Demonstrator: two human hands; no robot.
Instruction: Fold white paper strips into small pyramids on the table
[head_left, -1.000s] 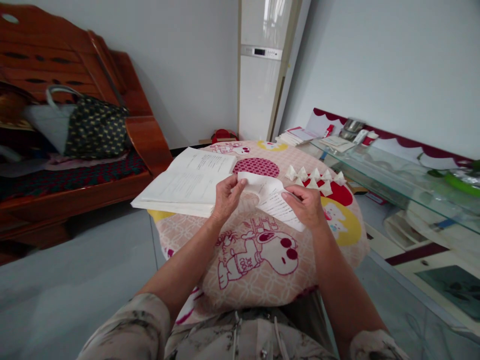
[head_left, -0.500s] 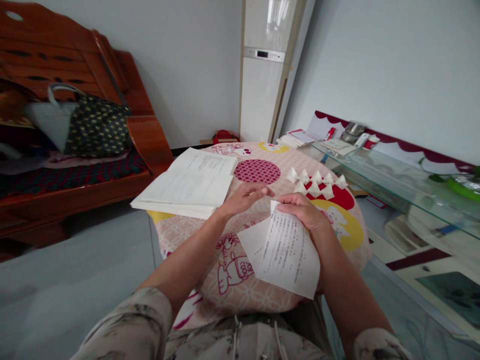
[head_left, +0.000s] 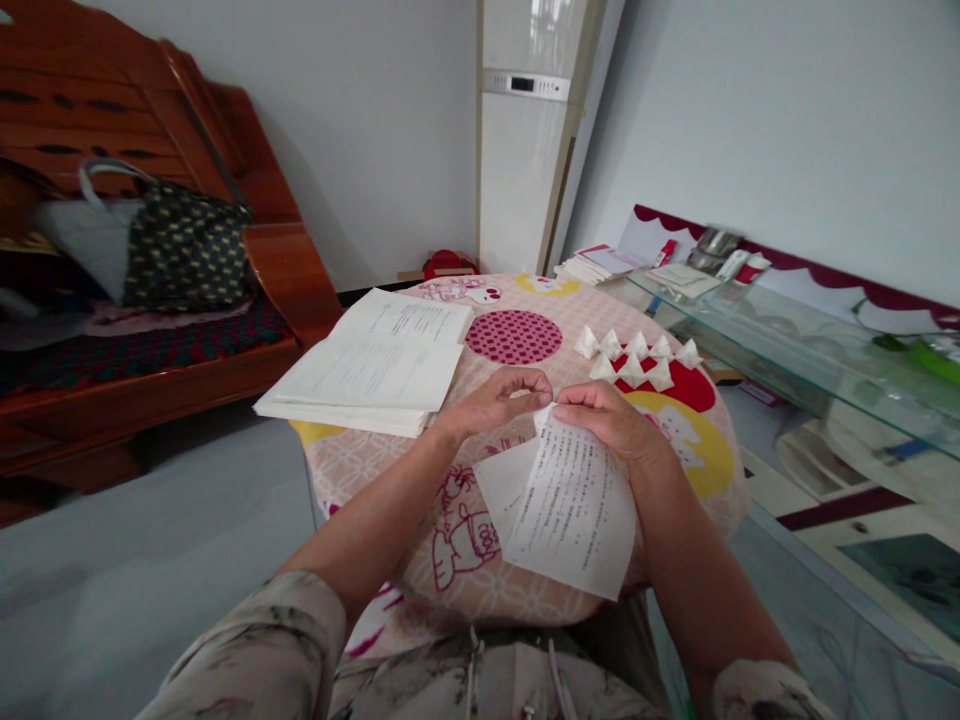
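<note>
Left hand (head_left: 510, 395): fingers curled, thumb close to forefinger, tips right at the top end of the printed sheet (head_left: 574, 515). Can't tell if it actually pinches the paper. Right hand (head_left: 600, 410): closed, grasping the sheet's top end between thumb and fingers. Hands almost meet, fingertips just beside each other.

Sheet is folded, printed face up, mostly blank flap showing on its left. It slants down from the hands over the near edge of the tabletop (head_left: 352, 470), right of the middle.

Thick stack of printed pages (head_left: 367, 365) at the tabletop's left edge, open, just beyond the left forearm. Small folded white pieces (head_left: 634, 370) in two rows near the right edge, beyond the right hand, not touched. Patterned cloth (head_left: 480, 600) covers the tabletop.

Vs half a second ago: left hand was off the paper, fingers straighter; now curled in and at the sheet's top. Right hand grip and sheet pose about the same. Vs one second ago: paper was stretched between both hands, farther from the near edge. Stack and folded pieces haven't moved on the tabletop.
</note>
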